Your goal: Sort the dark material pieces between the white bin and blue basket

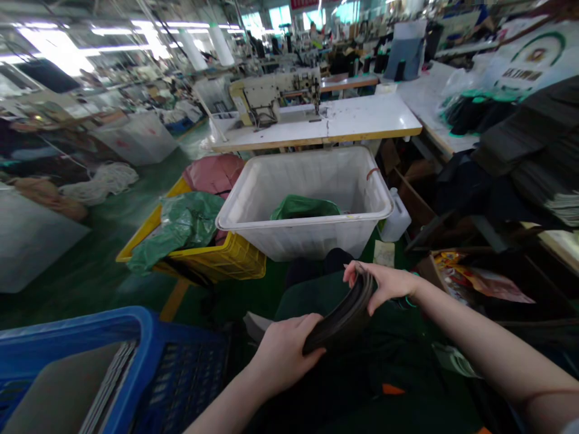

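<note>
A stack of thin dark pieces, perhaps fabric, is bent in a curve between my two hands above my lap. My left hand grips its lower left end, thumb on top and fingers beneath. At the upper right end, my right hand is closed round the stack, with fingertips over the far edge and thumb on the near side. Several layers show along the curved edge; their exact kind I cannot make out. A green band circles my right wrist.
Ahead stands a white plastic bin with a green bag inside. Left of it is a yellow crate. A blue basket holds grey panels at lower left. Beyond is a sewing machine; dark stacked pieces lie right.
</note>
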### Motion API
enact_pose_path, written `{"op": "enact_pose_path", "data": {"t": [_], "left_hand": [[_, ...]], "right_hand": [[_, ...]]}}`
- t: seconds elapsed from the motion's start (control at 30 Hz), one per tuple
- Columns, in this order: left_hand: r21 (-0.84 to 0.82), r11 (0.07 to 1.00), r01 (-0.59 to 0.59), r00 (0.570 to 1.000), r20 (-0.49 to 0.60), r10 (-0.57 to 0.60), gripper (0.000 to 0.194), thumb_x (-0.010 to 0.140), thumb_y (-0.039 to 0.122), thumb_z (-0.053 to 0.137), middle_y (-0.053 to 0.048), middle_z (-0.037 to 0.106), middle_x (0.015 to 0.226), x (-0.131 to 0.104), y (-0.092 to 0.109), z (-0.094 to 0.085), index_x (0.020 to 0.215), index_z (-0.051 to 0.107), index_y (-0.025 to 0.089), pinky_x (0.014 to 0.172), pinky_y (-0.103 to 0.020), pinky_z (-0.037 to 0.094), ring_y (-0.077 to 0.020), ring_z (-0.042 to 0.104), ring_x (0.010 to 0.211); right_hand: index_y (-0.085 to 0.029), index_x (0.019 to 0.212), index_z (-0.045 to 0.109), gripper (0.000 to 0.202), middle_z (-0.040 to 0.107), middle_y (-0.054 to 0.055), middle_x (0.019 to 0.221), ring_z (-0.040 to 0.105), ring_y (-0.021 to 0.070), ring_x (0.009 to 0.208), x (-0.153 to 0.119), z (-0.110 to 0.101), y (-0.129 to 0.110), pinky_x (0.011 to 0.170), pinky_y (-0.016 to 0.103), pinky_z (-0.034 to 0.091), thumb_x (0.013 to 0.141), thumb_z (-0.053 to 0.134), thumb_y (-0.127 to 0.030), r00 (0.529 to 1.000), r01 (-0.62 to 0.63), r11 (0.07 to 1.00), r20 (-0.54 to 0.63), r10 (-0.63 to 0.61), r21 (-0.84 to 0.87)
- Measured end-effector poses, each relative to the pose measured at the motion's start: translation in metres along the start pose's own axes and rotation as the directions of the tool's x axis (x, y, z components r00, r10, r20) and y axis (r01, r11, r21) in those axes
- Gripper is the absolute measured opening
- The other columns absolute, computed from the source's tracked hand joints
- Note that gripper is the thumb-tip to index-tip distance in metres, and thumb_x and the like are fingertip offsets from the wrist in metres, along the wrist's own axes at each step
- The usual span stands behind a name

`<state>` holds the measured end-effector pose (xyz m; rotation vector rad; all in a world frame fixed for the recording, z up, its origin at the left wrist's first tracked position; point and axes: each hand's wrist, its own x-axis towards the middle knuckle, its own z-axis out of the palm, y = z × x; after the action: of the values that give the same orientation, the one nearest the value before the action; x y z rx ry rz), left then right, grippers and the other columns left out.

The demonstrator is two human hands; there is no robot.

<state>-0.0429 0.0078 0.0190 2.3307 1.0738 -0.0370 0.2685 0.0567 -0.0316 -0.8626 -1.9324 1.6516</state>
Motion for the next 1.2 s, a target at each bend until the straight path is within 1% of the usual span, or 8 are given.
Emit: {"op": "enact_pose_path", "data": {"t": [0.17, 0.27, 0.4, 0.53, 0.7, 0.93, 1.07, 1.2], "left_hand": [[0.030, 0.990, 0.141, 0.989, -0.044, -0.139, 0.031, 0.076, 0.041, 0.069, 0.000, 0.064, 0.100, -0.008, -0.001, 0.009, 0.100, 0.056, 0.026, 0.079, -0.030, 0.043, -0.0218, 0.060, 0.095], [0.102, 0.983, 0.149, 0.988, -0.042, -0.146, 0.049, 0.070, 0.046, 0.074, -0.004, 0.064, 0.103, -0.005, -0.002, 0.010, 0.109, 0.055, 0.026, 0.085, -0.037, 0.043, -0.0261, 0.059, 0.096], [0.188, 0.965, 0.183, 0.979, -0.122, -0.161, 0.057, 0.068, 0.048, 0.075, -0.007, 0.062, 0.111, -0.013, -0.027, -0.001, 0.116, 0.054, 0.023, 0.098, -0.045, 0.036, -0.0306, 0.055, 0.107], [0.269, 0.931, 0.246, 0.965, -0.161, -0.208, 0.043, 0.079, 0.046, 0.064, -0.008, 0.062, 0.108, -0.024, -0.048, -0.005, 0.114, 0.056, 0.022, 0.095, -0.047, 0.037, -0.0304, 0.055, 0.103], [0.251, 0.953, 0.171, 0.980, -0.141, -0.139, 0.044, 0.083, 0.029, 0.059, -0.009, 0.060, 0.114, -0.031, -0.039, 0.006, 0.125, 0.051, 0.020, 0.091, -0.043, 0.039, -0.0276, 0.054, 0.102], [-0.189, 0.947, 0.258, 0.928, -0.226, -0.298, 0.032, 0.076, 0.039, 0.069, -0.004, 0.056, 0.116, -0.059, -0.082, -0.002, 0.103, 0.060, 0.025, 0.099, -0.042, 0.041, -0.0256, 0.055, 0.110], [-0.760, 0.629, 0.162, 0.816, -0.255, -0.518, 0.051, 0.078, 0.033, 0.065, -0.003, 0.060, 0.103, -0.064, -0.093, 0.036, 0.121, 0.040, 0.024, 0.088, -0.038, 0.050, -0.0219, 0.061, 0.099], [-0.882, 0.467, 0.061, 0.771, -0.256, -0.584, 0.075, 0.074, 0.028, 0.070, -0.011, 0.054, 0.130, -0.064, -0.083, 0.070, 0.135, 0.028, 0.021, 0.102, -0.041, 0.043, -0.0252, 0.052, 0.122]], "right_hand": [[-0.020, 0.119, 0.052, 0.067, 0.061, 0.004, 0.114, 0.058, 0.0219, 0.106, -0.024, 0.019, -0.009, 0.093, 0.034, 0.047, 0.062, 0.085, -0.030, 0.999, -0.054, 0.997, 0.000, 0.054, 0.057], [-0.020, 0.109, 0.055, 0.055, 0.064, 0.002, 0.102, 0.061, 0.0218, 0.096, -0.036, 0.030, 0.012, 0.089, 0.036, 0.049, 0.064, 0.083, -0.035, 0.965, -0.111, 0.994, -0.237, 0.113, 0.024], [-0.022, 0.109, 0.055, 0.049, 0.066, 0.003, 0.099, 0.062, 0.0240, 0.092, -0.050, 0.037, 0.033, 0.088, 0.039, 0.050, 0.070, 0.079, -0.039, 0.837, -0.188, 0.982, -0.526, 0.153, -0.014], [-0.023, 0.127, 0.046, 0.059, 0.057, 0.008, 0.125, 0.054, 0.0278, 0.116, -0.053, 0.041, 0.024, 0.103, 0.042, 0.042, 0.076, 0.072, -0.037, 0.874, -0.181, 0.981, -0.469, 0.125, -0.076], [-0.024, 0.126, 0.041, 0.059, 0.058, 0.005, 0.117, 0.054, 0.0245, 0.112, -0.051, 0.049, 0.011, 0.102, 0.039, 0.042, 0.077, 0.072, -0.032, 0.914, -0.173, 0.979, -0.387, 0.120, -0.106], [-0.021, 0.101, 0.050, 0.042, 0.060, 0.001, 0.094, 0.060, 0.0206, 0.090, -0.051, 0.042, 0.014, 0.082, 0.032, 0.052, 0.072, 0.077, -0.036, 0.893, -0.211, 0.977, -0.410, 0.186, -0.015], [-0.020, 0.113, 0.055, 0.049, 0.066, 0.006, 0.107, 0.062, 0.0262, 0.102, -0.056, 0.043, 0.028, 0.095, 0.040, 0.050, 0.073, 0.076, -0.037, 0.900, -0.252, 0.967, -0.373, 0.225, -0.024], [-0.022, 0.120, 0.058, 0.055, 0.064, 0.008, 0.122, 0.060, 0.0303, 0.112, -0.061, 0.049, 0.052, 0.101, 0.045, 0.048, 0.071, 0.075, -0.040, 0.874, -0.304, 0.951, -0.414, 0.254, -0.058]]}}
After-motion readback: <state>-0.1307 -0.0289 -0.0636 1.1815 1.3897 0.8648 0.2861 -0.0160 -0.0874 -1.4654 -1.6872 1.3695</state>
